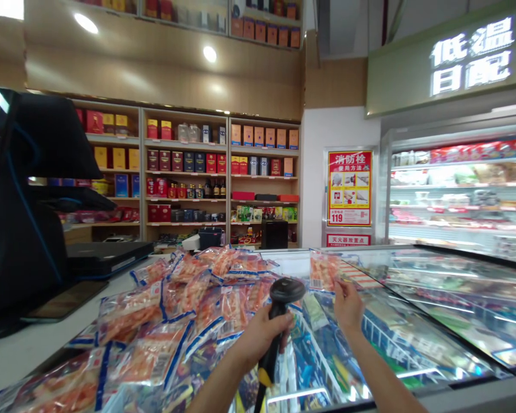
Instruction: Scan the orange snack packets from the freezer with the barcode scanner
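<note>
My left hand (264,335) is wrapped around the handle of a black handheld barcode scanner (279,307). The scanner stands upright with its head at the top, and its cable runs down below. My right hand (348,304) pinches the lower right edge of a clear bag of orange-pink food (324,269), whose white barcode label faces me. To the left of the scanner lies a heap of similar bags with blue edges (215,287), spread over the freezer's glass top. I cannot make out exactly what food is inside.
Under my hands is a glass-topped chest freezer (404,338) with packages and white wire baskets inside. A black checkout terminal (38,189) stands at left, beside a dark flat box (107,255). Shelves of boxed goods (183,160) line the back; a lit refrigerated display (460,189) is at right.
</note>
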### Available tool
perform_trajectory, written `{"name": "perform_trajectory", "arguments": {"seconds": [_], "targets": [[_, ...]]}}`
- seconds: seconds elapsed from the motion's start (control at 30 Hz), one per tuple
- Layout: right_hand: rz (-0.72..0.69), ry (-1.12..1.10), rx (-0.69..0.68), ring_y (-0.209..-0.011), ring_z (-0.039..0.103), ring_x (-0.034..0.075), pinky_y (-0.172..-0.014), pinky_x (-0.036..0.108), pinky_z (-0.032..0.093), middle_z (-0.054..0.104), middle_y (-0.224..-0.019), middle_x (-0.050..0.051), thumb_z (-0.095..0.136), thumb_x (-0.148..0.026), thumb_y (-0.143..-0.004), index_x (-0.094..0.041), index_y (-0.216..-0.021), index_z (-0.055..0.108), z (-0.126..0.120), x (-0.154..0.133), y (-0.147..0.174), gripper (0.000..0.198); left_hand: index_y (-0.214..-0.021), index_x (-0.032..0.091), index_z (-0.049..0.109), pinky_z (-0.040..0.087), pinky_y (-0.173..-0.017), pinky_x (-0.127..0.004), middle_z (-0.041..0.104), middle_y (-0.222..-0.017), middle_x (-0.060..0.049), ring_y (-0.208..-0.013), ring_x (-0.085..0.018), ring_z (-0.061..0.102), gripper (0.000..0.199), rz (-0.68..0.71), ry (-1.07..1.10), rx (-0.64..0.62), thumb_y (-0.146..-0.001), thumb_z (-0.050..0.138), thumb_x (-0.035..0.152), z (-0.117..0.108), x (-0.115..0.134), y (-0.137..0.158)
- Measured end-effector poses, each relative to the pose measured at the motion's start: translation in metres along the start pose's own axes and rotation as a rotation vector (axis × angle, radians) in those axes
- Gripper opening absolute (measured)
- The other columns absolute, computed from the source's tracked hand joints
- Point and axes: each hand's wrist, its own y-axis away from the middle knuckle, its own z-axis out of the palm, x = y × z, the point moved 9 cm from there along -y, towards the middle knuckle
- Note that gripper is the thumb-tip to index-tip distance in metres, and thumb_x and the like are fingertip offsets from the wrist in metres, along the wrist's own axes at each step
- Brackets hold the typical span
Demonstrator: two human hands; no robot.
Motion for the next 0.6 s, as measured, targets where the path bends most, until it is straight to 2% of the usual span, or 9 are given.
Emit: {"name": "perform_trajectory", "arguments": {"seconds": [0.07, 0.2, 0.37, 0.6], "targets": [[-0.010, 0.017, 0.009, -0.068, 0.054, 0.020, -0.062, 0.028, 0.037, 0.062, -0.073, 0.010, 0.036, -0.042, -0.070, -0.013, -0.079, 0.058, 0.000, -0.001, -0.001, 0.037, -0.062, 0.015, 0.045, 0.032, -0.042, -0.020, 0.046, -0.046, 0.005, -0.039, -0.006, 0.040, 0.026, 0.026, 0.004, -0.001, -0.064, 0.054, 0.040, 0.001, 0.002, -0.003], [-0.013, 0.060, 0.005, -0.065, 0.054, 0.019, -0.060, 0.027, 0.036, 0.062, -0.073, 0.009, 0.035, -0.043, -0.071, -0.014, -0.080, 0.058, 0.002, -0.002, -0.002, 0.037, -0.065, 0.015, 0.046, 0.032, -0.043, -0.020, 0.045, -0.047, 0.005, -0.039, -0.005, 0.040, 0.026, 0.024, 0.049, 0.085, -0.067, 0.052, 0.040, 0.001, -0.001, 0.005], [-0.011, 0.092, 0.011, -0.063, 0.054, 0.019, -0.059, 0.027, 0.035, 0.063, -0.073, 0.009, 0.033, -0.044, -0.072, -0.013, -0.081, 0.059, 0.004, -0.003, -0.003, 0.041, -0.071, 0.015, 0.047, 0.033, -0.044, -0.020, 0.046, -0.049, 0.005, -0.040, -0.006, 0.040, 0.025, 0.005, 0.072, 0.024, -0.065, 0.055, 0.038, 0.011, -0.008, 0.008], [-0.015, 0.094, 0.007, -0.062, 0.053, 0.018, -0.057, 0.026, 0.034, 0.063, -0.073, 0.008, 0.034, -0.042, -0.072, -0.015, -0.083, 0.059, 0.004, 0.001, -0.004, 0.039, -0.065, 0.016, 0.045, 0.033, -0.043, -0.021, 0.047, -0.048, 0.005, -0.039, -0.006, 0.040, 0.026, -0.039, 0.074, 0.059, -0.065, 0.054, 0.041, 0.001, -0.018, 0.000]]}}
